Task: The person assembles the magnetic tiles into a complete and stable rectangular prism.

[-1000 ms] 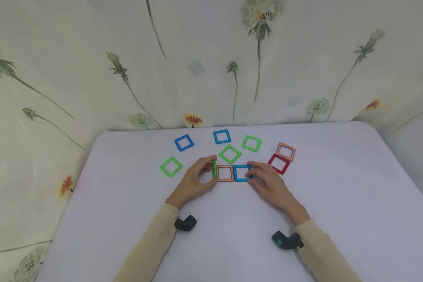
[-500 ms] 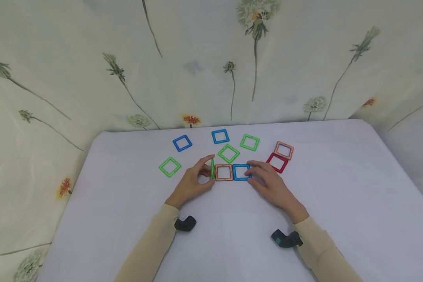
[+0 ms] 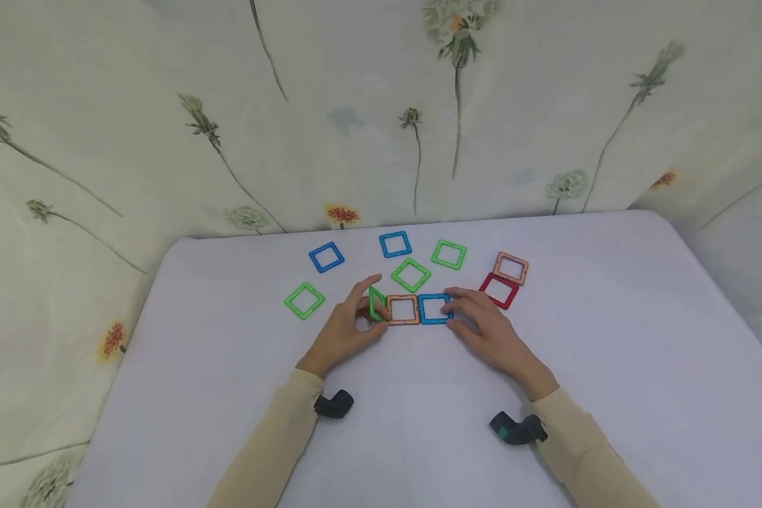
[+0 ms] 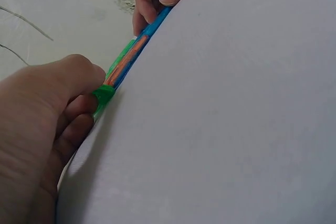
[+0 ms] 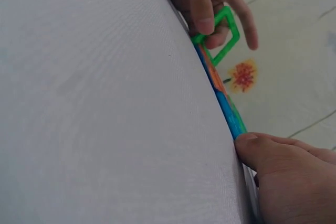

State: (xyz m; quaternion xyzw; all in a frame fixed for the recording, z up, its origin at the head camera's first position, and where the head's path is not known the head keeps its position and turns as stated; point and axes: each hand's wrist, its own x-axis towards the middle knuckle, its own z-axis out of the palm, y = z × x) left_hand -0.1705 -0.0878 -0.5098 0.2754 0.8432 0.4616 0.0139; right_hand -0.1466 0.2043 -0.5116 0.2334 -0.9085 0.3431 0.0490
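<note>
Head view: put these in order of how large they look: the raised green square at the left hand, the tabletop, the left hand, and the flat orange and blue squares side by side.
1. Tabletop
2. Left hand
3. Orange square and blue square: too alike to rank
4. Green square, narrowed by its angle

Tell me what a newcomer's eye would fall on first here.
Most likely the bright green frame tilted up in the left grip, since the other frames look flat on the table. Just right of it, an orange frame and a blue frame sit side by side, the right grip on the blue one's right end. Next, perhaps, the lone red frame, farther back and right.
</note>
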